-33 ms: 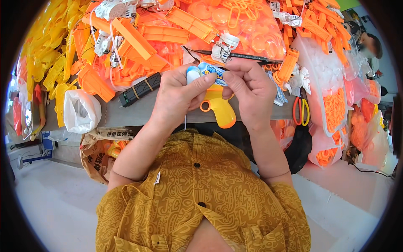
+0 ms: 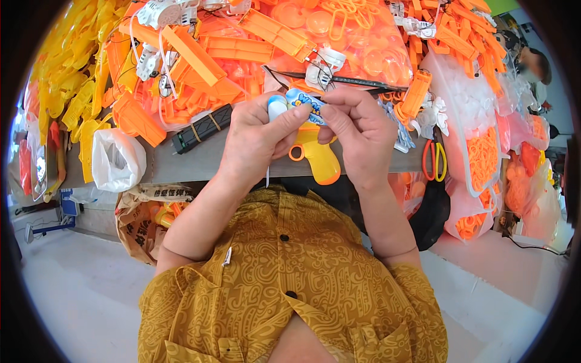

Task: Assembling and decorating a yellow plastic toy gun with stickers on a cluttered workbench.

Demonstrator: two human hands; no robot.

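Observation:
Between my two hands, above the table's near edge, is a small blue sticker [image 2: 307, 106] with yellow and white printing. My left hand [image 2: 257, 130] is closed, its thumb pressed on the sticker's left part. A rounded white and blue piece [image 2: 277, 107] sticks out by that hand's fingers; whether it belongs to the sticker I cannot tell. My right hand [image 2: 362, 130] pinches the sticker's right end between thumb and forefinger. Just below lies a yellow and orange toy gun [image 2: 322, 162], its grip toward me and its upper part hidden by the hands and sticker.
Orange plastic parts [image 2: 236, 49] and white motor units with wires [image 2: 324, 68] pile up behind the hands. Yellow parts [image 2: 66, 78] heap at the left, near an open white bag [image 2: 118, 158] and a black bar [image 2: 203, 129]. Scissors [image 2: 434, 161] hang at the right beside bagged rings [image 2: 482, 162].
The sticker has tilted slightly, its right end a little lower. Both hands keep almost the same place and grip.

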